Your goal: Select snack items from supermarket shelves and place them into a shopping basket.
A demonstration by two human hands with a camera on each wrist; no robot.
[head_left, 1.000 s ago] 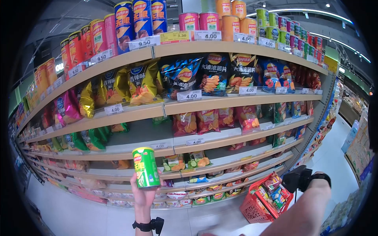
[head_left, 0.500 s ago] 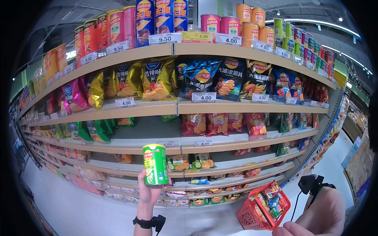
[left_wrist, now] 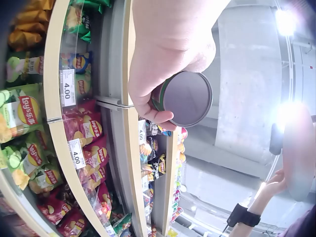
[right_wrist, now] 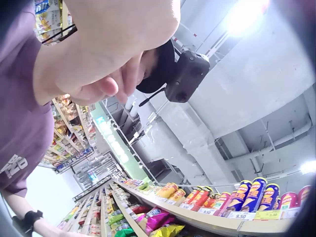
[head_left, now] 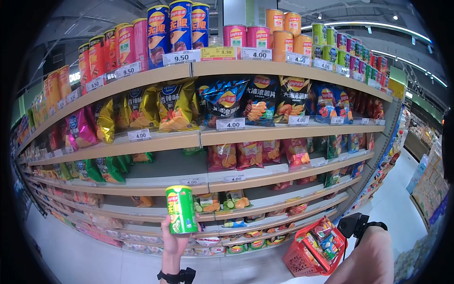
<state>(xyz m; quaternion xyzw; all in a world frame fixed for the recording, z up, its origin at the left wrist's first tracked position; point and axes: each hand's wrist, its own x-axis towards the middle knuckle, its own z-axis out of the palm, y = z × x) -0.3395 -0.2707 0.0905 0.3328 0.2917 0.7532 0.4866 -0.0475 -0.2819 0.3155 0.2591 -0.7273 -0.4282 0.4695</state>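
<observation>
Head view forward, wrist views upward

Beyond the left hand [head_left: 177, 239], wood-edged supermarket shelving [head_left: 156, 145] rises in tiers. Pale floor tiles [head_left: 231, 267] lie below it and continue along an aisle to its right; high above, bright strip lights [head_left: 378, 27] cross the grey ceiling [right_wrist: 256, 94].

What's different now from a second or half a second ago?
The right hand has swung back left, towards the red basket, since half a second ago, and its fingers have dropped out of the head view. Nothing was taken hold of or let go. The left hand still holds the green can upright before the shelves; the basket looks unmoved.
</observation>
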